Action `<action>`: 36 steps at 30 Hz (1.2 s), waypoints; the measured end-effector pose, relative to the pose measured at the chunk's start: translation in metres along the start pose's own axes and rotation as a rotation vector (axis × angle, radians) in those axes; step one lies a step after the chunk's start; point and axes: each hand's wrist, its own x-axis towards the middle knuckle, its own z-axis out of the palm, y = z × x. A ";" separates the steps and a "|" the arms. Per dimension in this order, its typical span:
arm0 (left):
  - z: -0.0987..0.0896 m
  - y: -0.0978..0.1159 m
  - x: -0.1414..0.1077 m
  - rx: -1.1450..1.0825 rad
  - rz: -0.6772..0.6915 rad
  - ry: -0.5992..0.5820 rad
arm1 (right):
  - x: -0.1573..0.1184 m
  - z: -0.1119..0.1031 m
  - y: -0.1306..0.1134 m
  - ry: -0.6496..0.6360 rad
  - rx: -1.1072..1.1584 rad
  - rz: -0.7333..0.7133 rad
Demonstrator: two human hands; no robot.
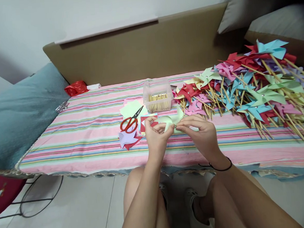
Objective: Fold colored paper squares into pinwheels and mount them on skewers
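A pale green paper pinwheel [176,116] is held up between my two hands, with its folded blades curling outward. My left hand [157,132] pinches its left side, thumb near the centre. From the right, my right hand [201,129] closes thumb and fingers at the pinwheel's middle; whether a small pin sits between them I cannot make out. Just left of my left hand lie red-handled scissors [129,125] on a stack of coloured paper squares [132,108]. A lilac paper piece [127,138] rests below the scissors, over a red one.
Behind my hands stands a clear plastic box [158,106] of short wooden sticks. A large heap of finished pinwheels on sticks [244,90] covers the right side of the striped cloth [77,133]. A red plastic bag [76,88] lies at the far left by a blue cushion [26,109].
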 end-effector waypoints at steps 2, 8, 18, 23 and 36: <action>0.000 0.000 0.000 -0.003 0.004 -0.003 | 0.000 0.000 0.001 -0.002 0.005 0.000; 0.000 0.000 0.000 -0.016 0.009 -0.012 | -0.001 -0.001 0.003 0.005 0.018 0.003; -0.001 -0.001 0.000 -0.003 0.016 -0.018 | -0.001 -0.001 0.000 0.003 -0.001 0.005; -0.001 -0.002 0.000 -0.009 0.026 -0.024 | -0.001 -0.001 -0.001 0.006 -0.006 0.001; 0.002 0.002 -0.004 0.034 0.122 -0.038 | -0.002 0.001 -0.001 0.020 0.005 0.071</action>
